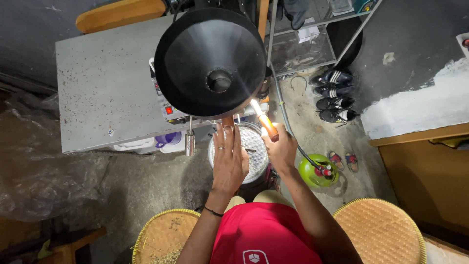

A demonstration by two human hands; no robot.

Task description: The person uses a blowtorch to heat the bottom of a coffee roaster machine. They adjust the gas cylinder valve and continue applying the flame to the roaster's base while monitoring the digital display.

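Far left there's crumpled clear plastic sheeting (44, 161) on the floor, then the grey tabletop (105, 88), speckled with bits, carrying a machine with a big black funnel hopper (211, 61) on top. A small metal cylinder (190, 144) hangs off the tabletop edge, and below, near the person's knee, sits a woven basket tray (163, 234) with some dried plant stuff in it.

The person's left hand (228, 161) is flat and open, fingers together pointing up toward the machine, holding nothing; it hovers over the round perforated metal drum (251, 146) just under the hopper. The right hand (281, 150) is closed around an orange lighter torch (267, 124), which sits just right of the hopper's lower rim, above the drum. Its long axis runs diagonally: lit tip up and to the left toward the underside of the machine, handle end down-right in the fist. The flame end is blown out bright, so the exact tip is hard to make out.

Judging from this, doing it well means keeping the flame aimed at the burner spot, the open palm clear of the tip, and the wrist steady.

Further right: a hose runs to a small green gas cylinder (316, 171), sandals (334, 95) lined up on the floor, another woven tray (381, 230).
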